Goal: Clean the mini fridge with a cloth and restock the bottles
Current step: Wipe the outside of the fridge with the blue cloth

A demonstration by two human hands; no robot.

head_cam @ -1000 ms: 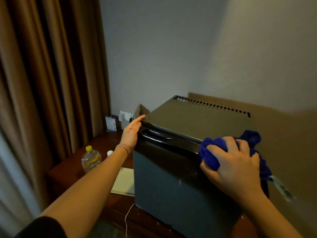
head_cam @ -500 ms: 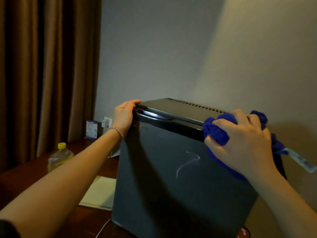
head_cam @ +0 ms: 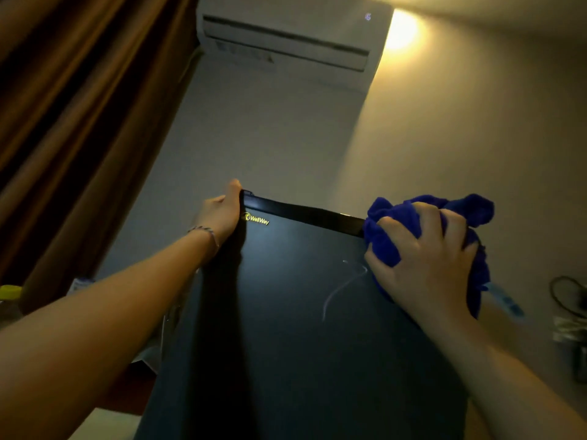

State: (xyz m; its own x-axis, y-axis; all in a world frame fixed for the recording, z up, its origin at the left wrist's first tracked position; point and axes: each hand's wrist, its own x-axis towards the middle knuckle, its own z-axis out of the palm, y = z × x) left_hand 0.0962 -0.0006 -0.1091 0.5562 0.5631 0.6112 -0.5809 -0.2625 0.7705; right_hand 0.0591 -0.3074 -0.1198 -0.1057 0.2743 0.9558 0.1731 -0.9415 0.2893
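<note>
The black mini fridge (head_cam: 286,328) fills the lower middle of the head view, door shut, with a yellow logo at its top left. My left hand (head_cam: 219,214) holds the fridge's top left corner, its fingertips hidden over the top. A bunched blue cloth (head_cam: 394,214) is gripped by my right hand (head_cam: 425,265) and pressed against the door's top right corner. A pale streak (head_cam: 343,287) marks the door just left of that hand. A yellow-capped bottle (head_cam: 9,292) peeks in at the left edge.
Brown curtains (head_cam: 79,122) hang at the left. A white air conditioner (head_cam: 286,42) is mounted high on the wall above the fridge. Dark cables (head_cam: 568,296) lie at the right edge. A pale sheet (head_cam: 104,423) lies on the wooden surface left of the fridge.
The view has dropped lower and tilted up, so the fridge top is out of sight and the air conditioner shows. My left hand went from touching the corner to holding it. My right hand stays on the cloth.
</note>
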